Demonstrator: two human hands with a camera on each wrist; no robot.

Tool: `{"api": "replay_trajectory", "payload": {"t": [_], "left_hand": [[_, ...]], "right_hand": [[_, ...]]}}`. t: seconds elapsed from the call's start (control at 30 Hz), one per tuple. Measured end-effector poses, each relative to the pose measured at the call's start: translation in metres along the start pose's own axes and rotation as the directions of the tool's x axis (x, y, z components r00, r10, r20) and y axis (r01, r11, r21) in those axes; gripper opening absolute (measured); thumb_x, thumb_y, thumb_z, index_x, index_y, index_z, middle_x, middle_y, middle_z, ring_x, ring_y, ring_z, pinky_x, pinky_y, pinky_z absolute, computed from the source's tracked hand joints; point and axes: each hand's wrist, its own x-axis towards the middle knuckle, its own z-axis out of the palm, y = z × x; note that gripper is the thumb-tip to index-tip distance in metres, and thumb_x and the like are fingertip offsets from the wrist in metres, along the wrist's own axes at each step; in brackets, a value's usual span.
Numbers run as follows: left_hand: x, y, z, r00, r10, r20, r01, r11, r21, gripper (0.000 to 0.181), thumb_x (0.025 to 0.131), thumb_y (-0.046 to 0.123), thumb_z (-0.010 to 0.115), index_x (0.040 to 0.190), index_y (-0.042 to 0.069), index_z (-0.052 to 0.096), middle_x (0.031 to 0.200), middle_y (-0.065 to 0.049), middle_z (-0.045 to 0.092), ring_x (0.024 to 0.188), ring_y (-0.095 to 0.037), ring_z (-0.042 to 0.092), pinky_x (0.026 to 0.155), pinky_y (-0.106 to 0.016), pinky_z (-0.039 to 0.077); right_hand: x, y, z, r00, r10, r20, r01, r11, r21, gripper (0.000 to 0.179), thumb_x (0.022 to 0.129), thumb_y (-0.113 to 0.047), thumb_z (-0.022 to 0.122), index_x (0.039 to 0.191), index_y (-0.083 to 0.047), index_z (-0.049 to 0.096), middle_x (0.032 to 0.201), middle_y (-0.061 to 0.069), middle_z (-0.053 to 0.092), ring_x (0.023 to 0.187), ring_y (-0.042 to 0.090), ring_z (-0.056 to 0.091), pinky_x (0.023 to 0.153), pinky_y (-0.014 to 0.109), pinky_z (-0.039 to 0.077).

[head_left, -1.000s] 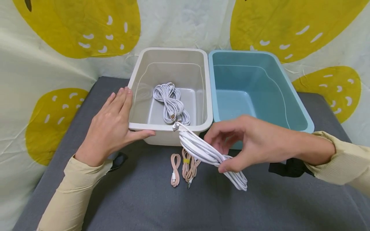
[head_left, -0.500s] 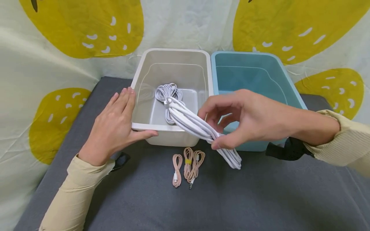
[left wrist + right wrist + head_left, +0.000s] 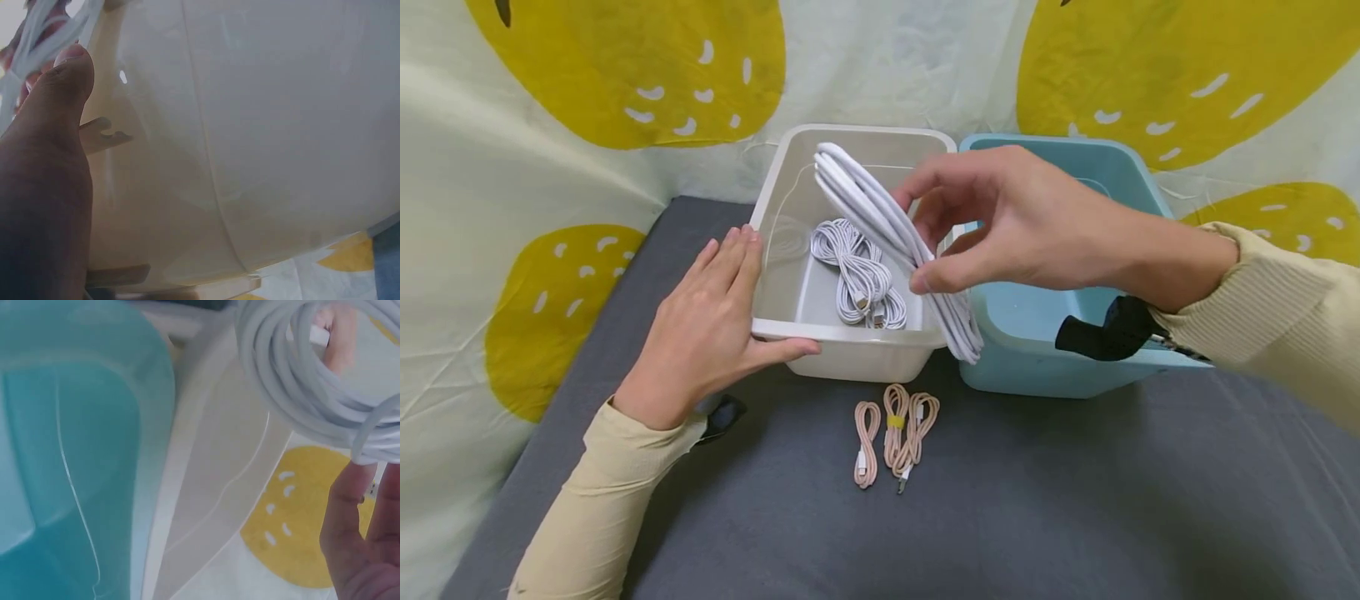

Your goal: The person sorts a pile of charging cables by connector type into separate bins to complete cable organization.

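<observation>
Cable coil (image 3: 883, 222) hangs pinched by the right hand (image 3: 1007, 221); the left hand (image 3: 709, 325), straight-fingered, rests against the beige bin (image 3: 850, 360). Only the head view shows pink cables (image 3: 892, 443) below, between both.

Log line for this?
left hand: against beige bin | right hand: holds white coil above it | inside: white cables | outside: peach cables

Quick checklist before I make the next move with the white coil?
1. White coil pinched by the right hand: ok.
2. Left hand against the beige bin: ok, thumb along the front rim.
3. Whole coil within that bin's outline, head view: not ok, lower end crosses the front rim.
4. Pink cables outside both bins: ok, on the gray surface.
5. Blue bin empty: cannot tell, the right hand hides part.
</observation>
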Motion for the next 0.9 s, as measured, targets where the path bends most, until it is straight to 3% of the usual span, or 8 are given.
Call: {"api": "replay_trajectory", "payload": {"t": [0.17, 0.27, 0.4, 0.9], "left_hand": [[0.0, 0.0, 0.0, 1.0, -0.011, 0.029, 0.011, 1.0, 0.006, 0.135, 0.077, 0.101, 0.029, 0.158, -0.006, 0.032, 0.16, -0.03, 0.041, 0.15, -0.046, 0.043, 0.129, -0.054, 0.03], [0.0, 0.001, 0.0, 0.999, -0.01, 0.033, 0.01, 1.0, 0.009, 0.135, 0.076, 0.101, 0.032, 0.159, -0.006, 0.032, 0.161, -0.03, 0.041, 0.15, -0.045, 0.042, 0.129, -0.053, 0.03], [0.0, 0.003, 0.0, 1.0, -0.009, 0.022, 0.009, 1.0, 0.003, 0.137, 0.075, 0.102, 0.021, 0.159, -0.006, 0.032, 0.16, -0.031, 0.041, 0.15, -0.045, 0.043, 0.129, -0.054, 0.031], [-0.003, 0.008, -0.002, 1.0, -0.004, 0.006, 0.004, 1.0, 0.016, 0.136, 0.077, 0.101, 0.015, 0.157, -0.007, 0.034, 0.159, -0.03, 0.043, 0.148, -0.046, 0.044, 0.128, -0.054, 0.032]], "right_hand": [[0.008, -0.027, 0.004, 0.977, 0.142, -0.159, -0.161, 0.98, -0.118, 0.042, 0.086, -0.022, 0.085, 0.124, -0.021, 0.067, 0.1, 0.004, 0.074, 0.096, 0.02, 0.07, 0.083, 0.028, 0.063], [0.014, -0.033, 0.004, 0.959, 0.196, -0.206, -0.222, 0.969, -0.11, 0.037, 0.088, -0.017, 0.083, 0.122, -0.019, 0.066, 0.096, 0.007, 0.072, 0.094, 0.021, 0.067, 0.081, 0.025, 0.061], [0.023, -0.027, 0.001, 0.947, 0.235, -0.219, -0.252, 0.966, -0.052, 0.037, 0.09, -0.022, 0.081, 0.122, -0.018, 0.064, 0.096, 0.01, 0.07, 0.092, 0.026, 0.065, 0.08, 0.028, 0.061], [0.054, 0.002, -0.004, 0.889, 0.38, -0.256, -0.388, 0.921, 0.023, 0.04, 0.091, -0.029, 0.08, 0.125, -0.018, 0.061, 0.101, 0.005, 0.07, 0.097, 0.026, 0.067, 0.077, 0.031, 0.065]]}}
